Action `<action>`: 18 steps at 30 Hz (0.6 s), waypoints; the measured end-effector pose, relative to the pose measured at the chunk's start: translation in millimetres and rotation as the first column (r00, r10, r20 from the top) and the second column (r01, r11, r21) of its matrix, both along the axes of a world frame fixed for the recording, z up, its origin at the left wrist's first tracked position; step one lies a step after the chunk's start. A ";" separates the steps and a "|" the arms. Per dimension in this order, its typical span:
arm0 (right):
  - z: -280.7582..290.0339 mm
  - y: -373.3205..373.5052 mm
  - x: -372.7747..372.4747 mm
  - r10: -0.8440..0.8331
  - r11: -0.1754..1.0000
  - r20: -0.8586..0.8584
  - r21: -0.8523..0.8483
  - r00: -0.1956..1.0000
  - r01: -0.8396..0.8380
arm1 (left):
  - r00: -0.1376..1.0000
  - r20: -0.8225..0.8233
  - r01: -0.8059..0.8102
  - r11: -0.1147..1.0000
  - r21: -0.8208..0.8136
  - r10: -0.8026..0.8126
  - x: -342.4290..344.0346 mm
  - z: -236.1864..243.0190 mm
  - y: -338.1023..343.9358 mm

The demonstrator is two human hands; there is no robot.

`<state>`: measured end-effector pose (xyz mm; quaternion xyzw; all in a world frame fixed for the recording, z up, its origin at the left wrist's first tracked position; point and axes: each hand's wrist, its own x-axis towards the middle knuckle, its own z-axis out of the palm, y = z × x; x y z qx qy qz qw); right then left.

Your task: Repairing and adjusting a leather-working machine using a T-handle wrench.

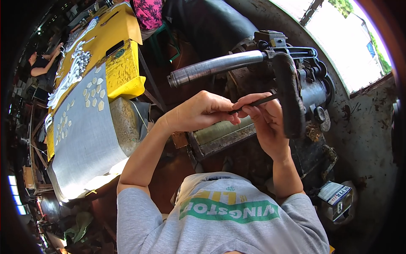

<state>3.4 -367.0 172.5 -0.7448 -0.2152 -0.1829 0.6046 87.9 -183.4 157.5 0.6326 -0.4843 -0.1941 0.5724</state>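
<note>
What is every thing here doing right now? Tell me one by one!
left hand: pinched shut on the thin dark rod
right hand: closed around the thin dark rod
thin dark rod: held level between both hands
shiny metal handle: sticking out from the machine, untouched
dark machine: grimy, standing still as far as one can tell
grey cloth: spread flat, small pale pieces lying on it

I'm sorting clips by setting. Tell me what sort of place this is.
Likely a metal-craft workshop. Both hands, left hand and right hand, pinch a thin dark strip at a grimy rolling machine with a steel handle. On a table to the left lie small cut metal pieces.
</note>
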 end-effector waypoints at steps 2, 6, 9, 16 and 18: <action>-7.3 -2.4 -1.0 -0.015 0.998 0.033 -0.058 0.999 0.017 | 0.992 0.122 -0.047 0.994 0.103 0.035 0.3 4.1 1.4; -14.3 -6.4 -2.8 -0.134 0.974 0.136 -0.162 0.982 0.155 | 0.988 0.111 -0.105 0.994 -0.003 0.105 -4.1 7.3 -1.8; -14.5 -4.5 -2.2 -0.183 0.970 0.093 -0.146 0.979 0.195 | 0.979 0.160 -0.123 0.991 -0.052 0.129 -3.2 2.1 -1.3; -16.1 -10.6 -3.7 -0.121 0.966 0.102 -0.218 0.987 0.141 | 0.970 0.188 -0.145 0.988 -0.047 0.151 -3.1 -2.7 -0.8; -6.7 -9.8 -2.1 -0.031 0.971 0.047 -0.235 0.998 0.041 | 0.972 0.175 -0.151 0.987 -0.061 0.159 -3.1 -5.7 0.1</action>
